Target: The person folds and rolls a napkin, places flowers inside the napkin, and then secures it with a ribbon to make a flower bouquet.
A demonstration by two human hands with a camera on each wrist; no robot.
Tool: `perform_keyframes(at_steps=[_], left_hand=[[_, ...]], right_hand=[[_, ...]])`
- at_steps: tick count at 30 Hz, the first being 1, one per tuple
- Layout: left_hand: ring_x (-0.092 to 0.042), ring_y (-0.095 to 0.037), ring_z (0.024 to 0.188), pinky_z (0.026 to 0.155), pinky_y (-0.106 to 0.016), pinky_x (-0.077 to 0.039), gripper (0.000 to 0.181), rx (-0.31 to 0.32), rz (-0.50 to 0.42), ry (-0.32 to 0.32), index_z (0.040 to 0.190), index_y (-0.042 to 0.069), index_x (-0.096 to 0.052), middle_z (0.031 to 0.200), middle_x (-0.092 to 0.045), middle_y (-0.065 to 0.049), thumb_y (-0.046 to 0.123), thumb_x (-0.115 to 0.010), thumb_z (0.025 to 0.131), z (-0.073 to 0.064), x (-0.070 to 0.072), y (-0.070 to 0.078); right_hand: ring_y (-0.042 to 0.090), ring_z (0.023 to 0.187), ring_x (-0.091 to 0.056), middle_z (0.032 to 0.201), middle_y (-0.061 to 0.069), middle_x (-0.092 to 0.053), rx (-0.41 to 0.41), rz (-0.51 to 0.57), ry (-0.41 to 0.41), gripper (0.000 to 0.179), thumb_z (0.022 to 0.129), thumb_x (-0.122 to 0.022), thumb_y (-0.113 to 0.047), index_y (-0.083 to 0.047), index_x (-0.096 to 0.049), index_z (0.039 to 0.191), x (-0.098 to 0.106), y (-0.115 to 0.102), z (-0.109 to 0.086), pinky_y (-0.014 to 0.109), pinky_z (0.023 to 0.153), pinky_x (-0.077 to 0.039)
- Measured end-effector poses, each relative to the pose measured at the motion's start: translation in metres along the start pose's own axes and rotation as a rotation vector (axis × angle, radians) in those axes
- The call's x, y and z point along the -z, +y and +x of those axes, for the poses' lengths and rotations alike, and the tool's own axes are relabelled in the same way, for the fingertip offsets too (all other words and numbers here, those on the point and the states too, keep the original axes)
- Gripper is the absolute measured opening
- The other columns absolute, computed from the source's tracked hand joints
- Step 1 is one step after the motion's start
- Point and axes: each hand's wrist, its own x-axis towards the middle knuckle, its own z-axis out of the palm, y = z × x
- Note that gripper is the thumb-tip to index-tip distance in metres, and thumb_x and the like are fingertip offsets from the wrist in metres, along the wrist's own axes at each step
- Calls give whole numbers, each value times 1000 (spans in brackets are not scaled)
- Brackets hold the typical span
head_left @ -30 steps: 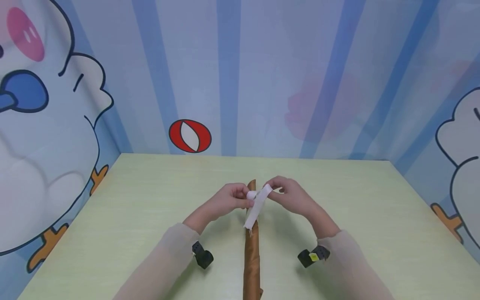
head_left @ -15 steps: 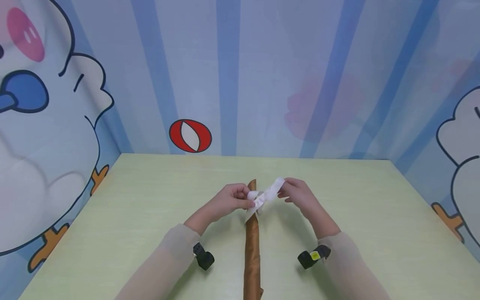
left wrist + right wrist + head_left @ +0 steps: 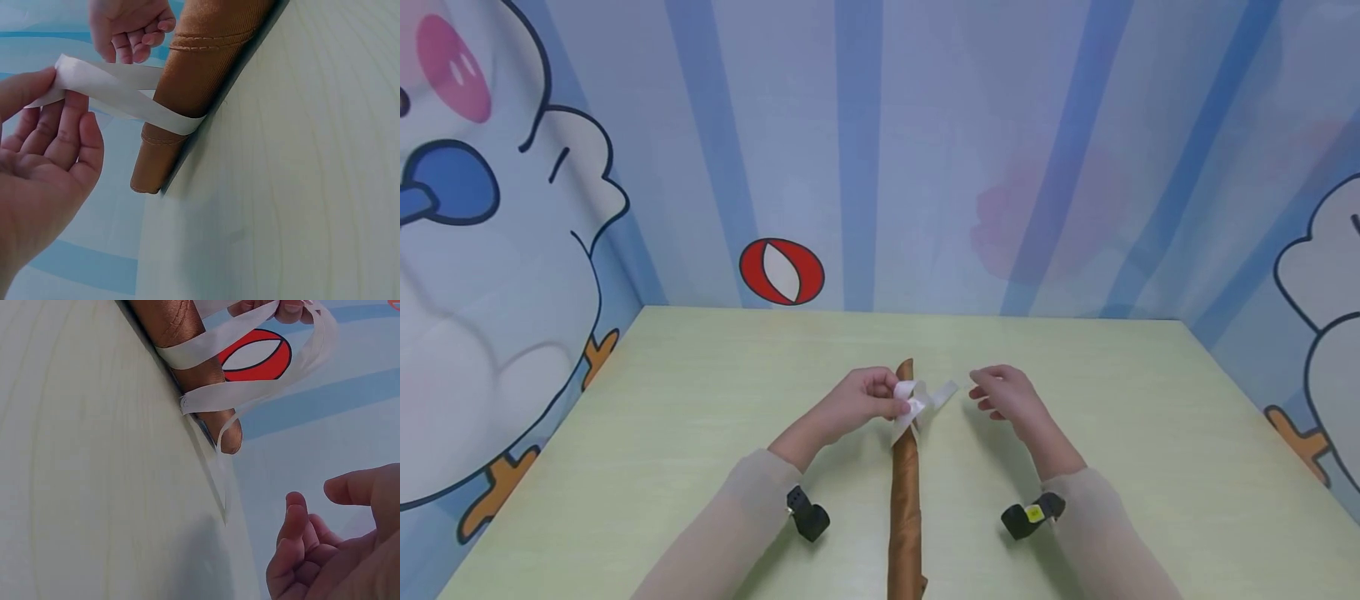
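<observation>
A long, narrow roll of brown stitched fabric [image 3: 905,508] lies lengthwise on the table, its far end tapering. White ribbon [image 3: 119,90] passes round it near that end and crosses over itself. Between thumb and fingers, my left hand [image 3: 859,398] pinches a loop of the ribbon just left of the roll. One loose ribbon tail [image 3: 946,393] sticks out to the right, and in the right wrist view it hangs down beside the roll's tip. Apart from the ribbon, my right hand [image 3: 1011,397] hovers to the right with fingers loosely bent and nothing in them.
The pale green table [image 3: 737,367] ends at a back wall with blue stripes [image 3: 859,167] and a printed red-and-white ball [image 3: 805,271]. Cartoon-printed side panels [image 3: 512,275] stand left and right. Small black cameras [image 3: 808,518] sit on both wrists.
My right hand has drawn the ribbon's end up and to the right, let it go and moved slightly away. The tail has dropped lower. My left hand keeps its pinch in place.
</observation>
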Motion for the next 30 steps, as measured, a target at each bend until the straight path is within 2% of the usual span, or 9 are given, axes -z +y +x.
perform_keyframes(at_steps=[4,7,10,14,21,26,30], left_hand=[[-59,-14,79,83,-42,-52,13,5,5,20,99,-1,-60,90,-69,-6,6,-65,89,0,-1,0],[-59,-15,79,83,-42,-51,13,11,4,39,98,0,-60,91,-69,-7,7,-66,89,0,-2,1],[-58,-15,79,82,-42,-51,12,14,8,56,97,0,-59,92,-70,-8,7,-66,89,0,-2,1],[-58,-16,80,79,-39,-50,11,20,10,74,96,1,-59,93,-70,-8,7,-66,89,1,-3,1],[-58,-19,82,78,-39,-48,13,10,6,81,95,1,-59,92,-70,-8,10,-66,90,0,-3,0],[-57,-16,82,82,-43,-46,12,13,-4,85,95,2,-60,92,-72,-7,10,-66,90,-1,-2,-1],[-56,-15,80,81,-42,-45,12,7,-15,83,95,2,-59,89,-72,-6,10,-66,90,-2,-2,0]], right_hand=[[19,83,-61,95,11,-67,33,-28,-19,40,99,-49,-29,6,-60,114,-4,-5,-7,32,73,-49],[15,75,-61,85,7,-67,69,-29,-74,38,99,-50,-29,6,-65,100,-10,-9,-14,30,68,-49],[13,72,-62,83,6,-68,115,-21,-143,38,99,-50,-29,5,-67,97,-18,-12,-23,30,67,-50],[15,77,-63,90,9,-70,166,-46,-191,40,100,-50,-31,5,-68,101,-26,-15,-33,31,69,-51],[20,92,-62,104,11,-68,217,-96,-197,41,98,-54,-35,0,-68,111,-39,-19,-41,35,74,-52],[27,94,-62,108,11,-67,238,-80,-191,39,96,-57,-35,-3,-68,116,-45,-22,-41,43,82,-50],[27,99,-61,113,13,-66,266,-21,-198,38,96,-58,-30,0,-66,119,-48,-26,-42,48,87,-48]])
